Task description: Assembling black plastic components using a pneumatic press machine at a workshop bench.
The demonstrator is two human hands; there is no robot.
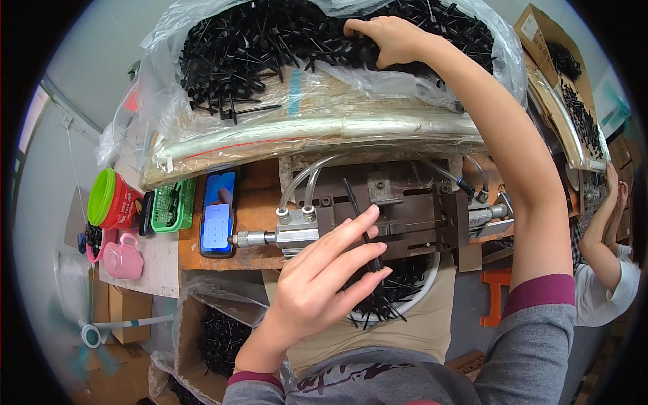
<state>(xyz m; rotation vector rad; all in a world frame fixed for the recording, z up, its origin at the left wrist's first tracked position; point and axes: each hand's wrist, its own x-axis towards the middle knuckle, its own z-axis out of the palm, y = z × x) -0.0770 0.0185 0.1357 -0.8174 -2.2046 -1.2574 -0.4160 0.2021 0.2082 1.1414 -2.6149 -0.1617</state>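
My left hand (324, 277) is over the front of a dark metal clamping fixture (418, 209), its fingers bent around a thin black plastic stem piece (351, 196) that stands up at a slant. My right hand (391, 40) reaches far forward into a large heap of black plastic stem pieces (270, 40). Its thumb and forefinger are spread apart above the heap, while the other fingers are partly hidden. Below the fixture, a white round tub (430, 277) holds more of the black pieces, partly covered by my left hand.
Clear plastic sheeting (324, 128) lines the box of the heap. A lit phone (217, 216), green basket (172, 206), red tub (125, 202) and pink cup (123, 258) stand left. Pneumatic cylinders (297, 234) flank the fixture. Another person's arm (601, 236) shows at right, near an orange stool (495, 290).
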